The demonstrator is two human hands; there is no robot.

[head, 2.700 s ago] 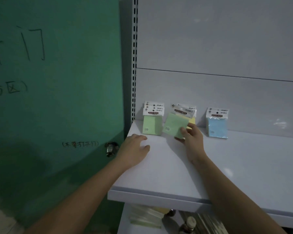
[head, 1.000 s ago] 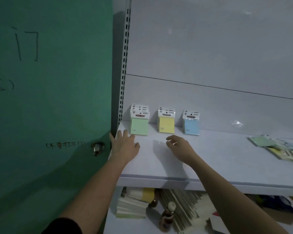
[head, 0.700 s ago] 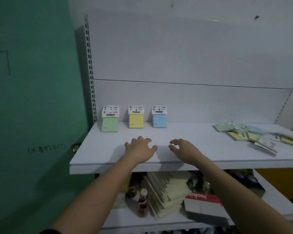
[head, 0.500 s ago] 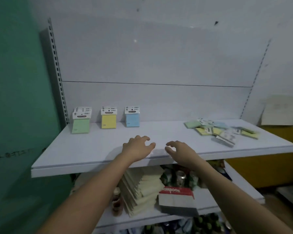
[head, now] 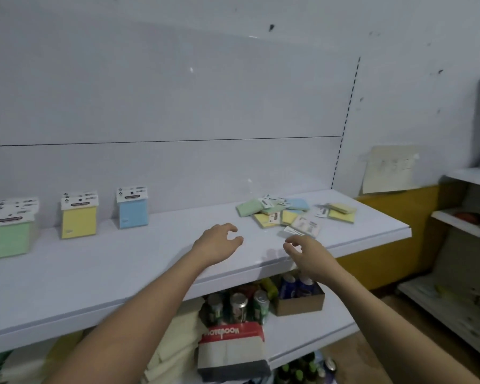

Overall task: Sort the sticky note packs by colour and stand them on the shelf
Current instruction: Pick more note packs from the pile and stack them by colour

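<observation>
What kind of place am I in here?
Probably a small shop or stockroom: slotted retail shelving, packaged sticky notes stood by colour, and drink cans stocked on the lower shelf.

Looked like a small shop: slotted retail shelf point(head: 150, 273), drink cans point(head: 239, 303) & stationery stocked below.

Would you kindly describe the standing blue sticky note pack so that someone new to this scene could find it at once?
Look at the white shelf and its back panel, where three groups of packs stand in a row towards the left. The blue sticky note pack is the rightmost, nearest the loose heap. Its neighbours, the yellow packs and green packs, differ in colour.
</observation>
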